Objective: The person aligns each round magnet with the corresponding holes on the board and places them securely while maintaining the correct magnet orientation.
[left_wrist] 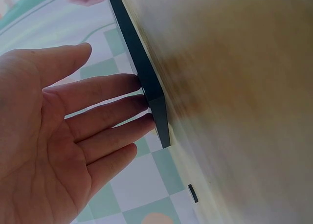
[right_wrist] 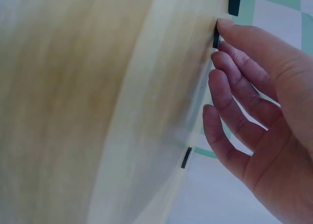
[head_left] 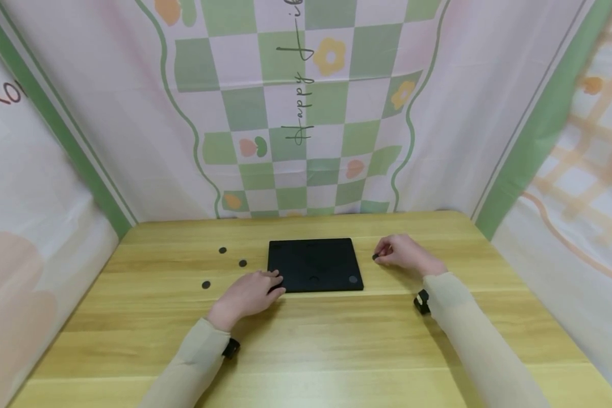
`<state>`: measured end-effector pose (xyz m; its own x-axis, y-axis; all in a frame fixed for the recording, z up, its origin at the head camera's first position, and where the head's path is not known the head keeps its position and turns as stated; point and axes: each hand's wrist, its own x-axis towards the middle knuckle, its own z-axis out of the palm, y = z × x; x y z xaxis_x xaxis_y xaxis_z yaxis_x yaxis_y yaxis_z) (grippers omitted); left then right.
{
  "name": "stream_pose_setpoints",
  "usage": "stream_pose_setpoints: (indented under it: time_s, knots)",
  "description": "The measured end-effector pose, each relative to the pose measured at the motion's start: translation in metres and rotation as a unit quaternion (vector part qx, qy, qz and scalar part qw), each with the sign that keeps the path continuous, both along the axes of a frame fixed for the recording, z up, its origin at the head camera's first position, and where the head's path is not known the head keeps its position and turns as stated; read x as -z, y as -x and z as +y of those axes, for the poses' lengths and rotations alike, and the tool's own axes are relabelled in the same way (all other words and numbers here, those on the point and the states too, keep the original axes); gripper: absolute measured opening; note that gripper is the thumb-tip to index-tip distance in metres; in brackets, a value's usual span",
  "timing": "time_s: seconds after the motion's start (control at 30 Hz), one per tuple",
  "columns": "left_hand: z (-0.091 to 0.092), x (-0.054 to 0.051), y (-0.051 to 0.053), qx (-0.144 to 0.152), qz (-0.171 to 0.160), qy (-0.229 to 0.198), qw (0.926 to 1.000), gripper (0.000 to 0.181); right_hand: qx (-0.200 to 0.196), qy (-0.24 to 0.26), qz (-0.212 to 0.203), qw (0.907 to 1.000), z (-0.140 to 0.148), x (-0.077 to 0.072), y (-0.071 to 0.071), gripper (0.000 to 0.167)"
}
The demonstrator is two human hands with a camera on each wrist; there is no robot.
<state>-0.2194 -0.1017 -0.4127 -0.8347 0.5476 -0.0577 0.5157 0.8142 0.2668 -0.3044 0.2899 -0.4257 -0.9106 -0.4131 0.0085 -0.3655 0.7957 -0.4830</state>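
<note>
A flat black board [head_left: 313,263] lies on the table. The left hand [head_left: 250,293] rests its nearly straight fingertips on the board's near left corner; in the left wrist view, this hand [left_wrist: 80,131] has its thumb held away from the board [left_wrist: 142,57]. To the right of the board, the right hand [head_left: 403,253] pinches a small dark disc [head_left: 375,256] at the tabletop. Seen from the right wrist, the thumb and forefinger of the right hand [right_wrist: 264,101] hold the disc [right_wrist: 216,39] on edge or tilted, which I cannot tell. A greyish round piece [head_left: 353,279] sits at the board's near right corner.
Three dark discs [head_left: 222,250] [head_left: 242,263] [head_left: 206,285] lie on the wooden table [head_left: 336,345] left of the board. Another dark piece [right_wrist: 186,157] shows beyond the right hand's fingers in the right wrist view. Printed curtains [head_left: 326,113] stand behind and beside the table.
</note>
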Motion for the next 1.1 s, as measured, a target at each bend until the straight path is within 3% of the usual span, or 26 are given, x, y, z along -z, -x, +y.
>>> stream_pose_setpoints:
  time_s: [0.77, 1.1]
  knots:
    - [0.0001, 0.0045, 0.0011, 0.008, 0.025, 0.004, 0.9996, 0.045, 0.022, -0.023, 0.009, 0.9994, -0.0016, -0.0016, 0.0018, 0.012]
    - [0.0003, 0.0036, 0.0004, 0.004, 0.015, 0.003, 0.9999, 0.045, 0.024, -0.035, 0.013, 0.9990, -0.0032, -0.0028, 0.0033, 0.011]
